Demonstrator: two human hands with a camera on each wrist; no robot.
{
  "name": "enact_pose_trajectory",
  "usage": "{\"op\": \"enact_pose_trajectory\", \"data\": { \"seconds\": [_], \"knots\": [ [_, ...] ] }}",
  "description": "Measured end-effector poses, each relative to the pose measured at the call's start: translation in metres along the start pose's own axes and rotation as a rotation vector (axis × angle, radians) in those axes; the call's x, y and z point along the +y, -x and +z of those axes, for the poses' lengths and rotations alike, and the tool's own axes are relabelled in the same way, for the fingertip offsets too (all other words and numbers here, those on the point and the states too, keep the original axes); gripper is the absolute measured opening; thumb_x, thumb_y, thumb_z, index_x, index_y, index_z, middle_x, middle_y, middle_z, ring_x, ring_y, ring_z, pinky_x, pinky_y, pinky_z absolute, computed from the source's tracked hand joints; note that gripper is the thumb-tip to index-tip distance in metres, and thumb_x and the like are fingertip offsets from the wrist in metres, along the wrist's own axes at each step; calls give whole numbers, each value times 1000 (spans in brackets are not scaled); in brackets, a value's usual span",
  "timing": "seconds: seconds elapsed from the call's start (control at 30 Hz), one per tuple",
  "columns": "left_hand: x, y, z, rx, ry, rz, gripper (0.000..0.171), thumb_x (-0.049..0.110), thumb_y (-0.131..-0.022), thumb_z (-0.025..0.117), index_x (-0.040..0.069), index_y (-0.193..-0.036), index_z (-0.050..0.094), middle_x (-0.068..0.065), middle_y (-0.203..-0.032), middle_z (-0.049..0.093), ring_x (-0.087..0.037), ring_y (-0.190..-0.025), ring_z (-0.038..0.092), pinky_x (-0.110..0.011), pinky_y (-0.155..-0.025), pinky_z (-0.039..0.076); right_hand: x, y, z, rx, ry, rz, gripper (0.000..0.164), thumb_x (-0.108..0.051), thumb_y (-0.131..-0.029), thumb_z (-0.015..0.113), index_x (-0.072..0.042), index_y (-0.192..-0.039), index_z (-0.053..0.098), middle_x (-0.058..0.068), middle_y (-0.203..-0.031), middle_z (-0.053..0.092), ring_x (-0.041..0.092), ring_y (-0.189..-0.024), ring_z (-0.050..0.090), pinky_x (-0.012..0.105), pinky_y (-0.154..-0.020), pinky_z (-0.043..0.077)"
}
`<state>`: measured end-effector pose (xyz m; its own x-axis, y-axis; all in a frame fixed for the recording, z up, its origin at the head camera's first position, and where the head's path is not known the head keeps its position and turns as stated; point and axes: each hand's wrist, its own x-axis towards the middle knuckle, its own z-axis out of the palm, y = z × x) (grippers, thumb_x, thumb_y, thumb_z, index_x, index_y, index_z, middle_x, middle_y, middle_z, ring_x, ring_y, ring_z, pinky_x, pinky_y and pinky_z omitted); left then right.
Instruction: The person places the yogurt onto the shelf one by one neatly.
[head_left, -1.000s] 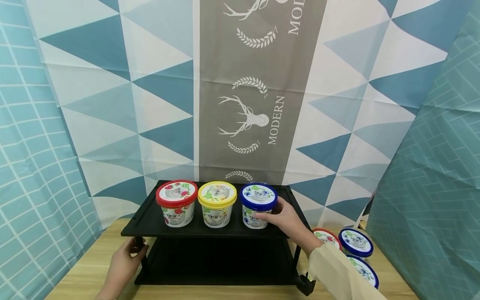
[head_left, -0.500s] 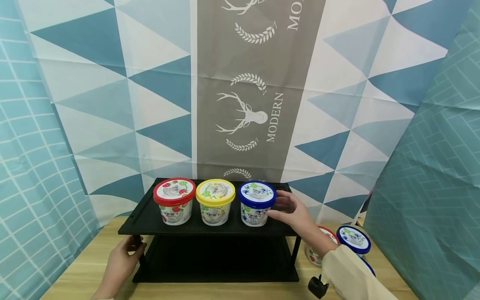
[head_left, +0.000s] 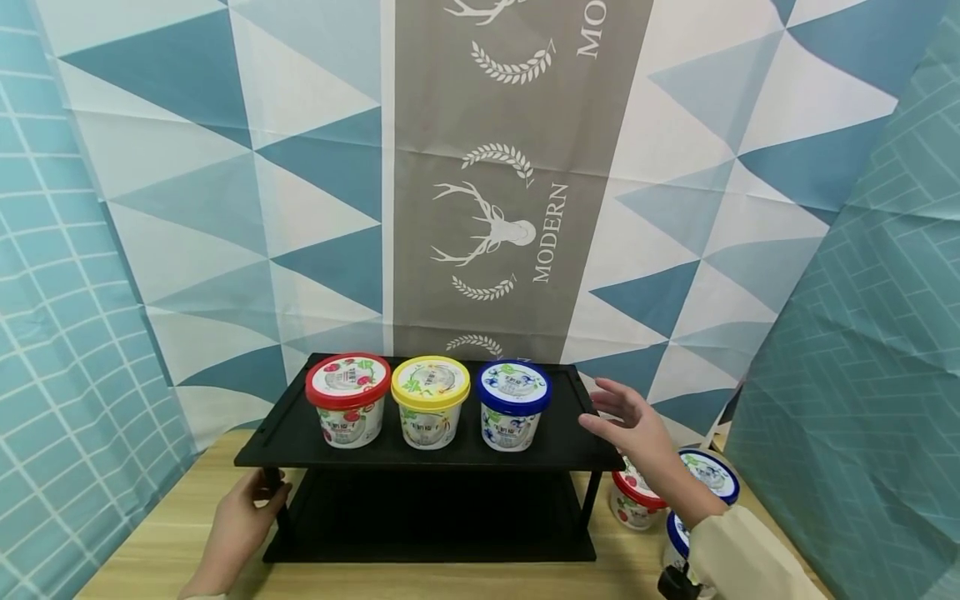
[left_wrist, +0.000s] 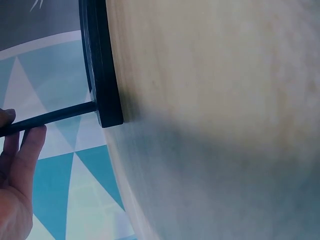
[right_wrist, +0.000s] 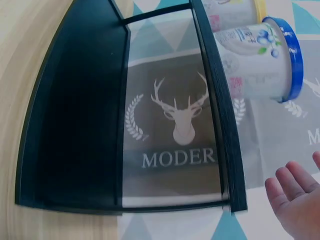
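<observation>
A black two-tier rack [head_left: 442, 461] carries three lidded tubs in a row on its upper shelf. From left to right stand a red-lidded tub [head_left: 349, 400], a yellow-lidded tub [head_left: 431, 403] and a blue-lidded tub [head_left: 513, 407]. My left hand [head_left: 242, 518] pinches the rack's front left post [left_wrist: 60, 115], thumb on one side and fingers on the other. My right hand [head_left: 632, 429] holds nothing, its fingers spread at the upper shelf's right end, apart from the blue-lidded tub. In the right wrist view that tub's side [right_wrist: 252, 62] shows a blueberry print.
Right of the rack, another red-lidded tub [head_left: 634, 498] and two more blue-lidded tubs stand on the wooden table [head_left: 180, 508], partly behind my right forearm. The lower shelf [head_left: 438, 521] bears nothing. Patterned cloth [head_left: 495, 167] hangs behind and at both sides.
My right hand has let go of the blue-lidded tub and moved right, off the tub. The tub stays on the upper shelf. My left hand keeps its hold on the post.
</observation>
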<state>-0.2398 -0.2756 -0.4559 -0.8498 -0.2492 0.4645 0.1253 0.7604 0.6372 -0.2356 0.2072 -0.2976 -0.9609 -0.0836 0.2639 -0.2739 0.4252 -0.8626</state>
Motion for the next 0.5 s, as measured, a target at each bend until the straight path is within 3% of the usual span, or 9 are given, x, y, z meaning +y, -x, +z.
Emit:
{"op": "enact_pose_trajectory", "data": {
  "seconds": [0.27, 0.5],
  "knots": [
    [0, -1, 1, 21, -4, 16, 16, 6, -80, 60, 4, -95, 55, -14, -90, 59, -28, -78, 60, -34, -62, 52, 15, 12, -25, 49, 55, 32, 60, -39, -83, 58, -20, -134, 32, 7, -130, 44, 26, -120, 42, 48, -97, 39],
    [-1, 0, 0, -4, 1, -5, 17, 10, -82, 60, 3, -96, 55, -14, -90, 59, -30, -78, 60, -35, -62, 52, 34, 28, -44, 100, 126, 134, 68, -47, -82, 55, -17, -136, 28, 12, -132, 41, 30, -120, 41, 49, -96, 40]
  ]
}}
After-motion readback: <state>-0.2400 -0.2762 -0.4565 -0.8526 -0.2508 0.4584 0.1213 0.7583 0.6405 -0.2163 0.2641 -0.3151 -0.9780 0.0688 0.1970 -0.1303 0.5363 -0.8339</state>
